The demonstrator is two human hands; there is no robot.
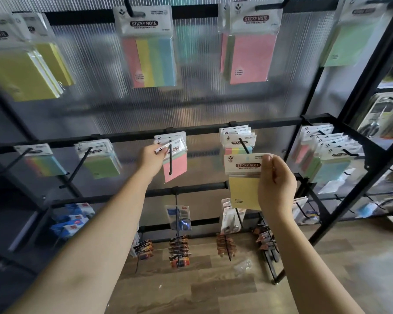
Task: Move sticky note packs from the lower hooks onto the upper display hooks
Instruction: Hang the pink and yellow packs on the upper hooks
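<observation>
A tall black display rack [322,177] with a ribbed translucent back panel [197,98] fills the view. Along its top rail, the upper hooks already carry sticky note packs: yellow packs [21,73] near the left edge, a striped four-colour pack [150,62] at the middle, a pink pack [250,57] to its right and a green pack [352,44] towards the right edge. Each upper hook shows only a pack or a few, so there looks to be room for more.

The middle rail holds the lower hooks, and these are far from emptied. From left to right hang a rainbow pack [43,164], a green stack [102,164], a pink pack on its hook [176,166], a striped stack [238,141] and a thick bundle [327,155] at the right end. My reading is that the job is early to midway, with most of the stock left to lift.

The right hand [275,186] pinches a yellow pack [245,189] by its header card, thumb in front and fingers behind; this pack is off any hook, in front of the striped stack. The left hand [152,159] grips the header of the pink pack, which remains threaded on its lower hook [170,159].
</observation>
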